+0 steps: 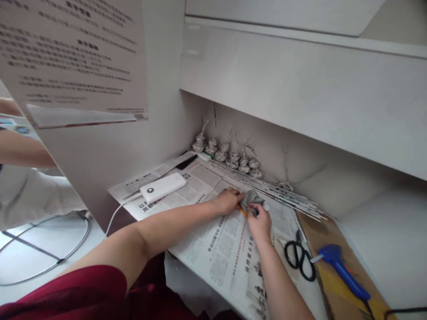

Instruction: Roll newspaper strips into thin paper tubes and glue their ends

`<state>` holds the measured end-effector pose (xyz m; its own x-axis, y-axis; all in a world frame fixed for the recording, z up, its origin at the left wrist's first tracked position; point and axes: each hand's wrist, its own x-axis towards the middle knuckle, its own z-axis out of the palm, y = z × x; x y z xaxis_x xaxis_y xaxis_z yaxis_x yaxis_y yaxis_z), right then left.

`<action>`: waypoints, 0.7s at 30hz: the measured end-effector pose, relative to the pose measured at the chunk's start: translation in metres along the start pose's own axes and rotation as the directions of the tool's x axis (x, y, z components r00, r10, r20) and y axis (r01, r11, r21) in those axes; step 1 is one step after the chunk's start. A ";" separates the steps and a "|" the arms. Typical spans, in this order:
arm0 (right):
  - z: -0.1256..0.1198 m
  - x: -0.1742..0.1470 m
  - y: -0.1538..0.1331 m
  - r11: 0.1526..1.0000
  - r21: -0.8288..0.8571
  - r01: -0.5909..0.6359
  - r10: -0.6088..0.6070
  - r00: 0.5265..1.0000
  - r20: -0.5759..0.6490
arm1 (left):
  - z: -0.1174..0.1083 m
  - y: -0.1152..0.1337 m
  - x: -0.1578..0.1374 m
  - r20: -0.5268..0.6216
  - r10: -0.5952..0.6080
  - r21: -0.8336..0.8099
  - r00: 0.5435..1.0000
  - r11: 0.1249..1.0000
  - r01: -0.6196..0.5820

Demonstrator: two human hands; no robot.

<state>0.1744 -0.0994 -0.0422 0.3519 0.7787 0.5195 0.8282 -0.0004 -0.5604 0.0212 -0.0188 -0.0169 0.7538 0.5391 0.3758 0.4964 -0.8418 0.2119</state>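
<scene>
Grey piece: a crumpled, leaf-thin bit [251,198], paper or cloth, I can't tell which; it sits between both hands, over the newspaper [220,262] spread on the desk [200,279].
Right hand: thumb and finger pinch the near edge of the grey piece [259,218].
Left hand: fingers bent against its other side [230,200]; whether they grip or merely steady it, I can't tell from here.
Orange strip: a slim thing [243,213] slanting out below the grey piece, between the hands; its far end is hidden.
Step in hand: looks to me like folding or shaping the grey piece, perhaps around that strip.
Next move: I'd say it calls for one hand to steady the folds while the other tucks or smooths them.
Newspaper print: Chinese columns; one headline seems to read 坚持问题导向, the small type is beyond me.
Wall sheet: printed Chinese [73,58], bold headings above paragraphs, too blurred to read.
White box: a round dark badge with a pale mark on it [163,187]; no brand I can make out.
Blue glue gun: lies on the cardboard [310,226] near the black scissors [301,258], no lettering legible on it [345,271].
</scene>
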 end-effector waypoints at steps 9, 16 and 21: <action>0.005 0.007 0.009 0.964 -0.234 0.130 -0.120 0.991 0.057 | 0.006 0.011 0.032 0.019 0.244 0.238 0.970 0.941 -0.241; 0.002 0.010 0.004 0.961 -0.248 0.124 -0.117 0.992 0.043 | -0.010 0.001 0.013 0.020 0.218 0.230 0.976 0.949 -0.216; 0.001 0.009 0.002 0.975 -0.195 0.104 -0.099 0.995 0.034 | -0.039 -0.008 -0.004 0.020 0.170 0.118 0.985 0.978 -0.171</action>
<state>0.1790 -0.0914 -0.0393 0.2531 0.7958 0.5501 0.9293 -0.0420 -0.3669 -0.0025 -0.0159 0.0146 0.8356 0.3882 0.3886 0.4070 -0.9127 0.0365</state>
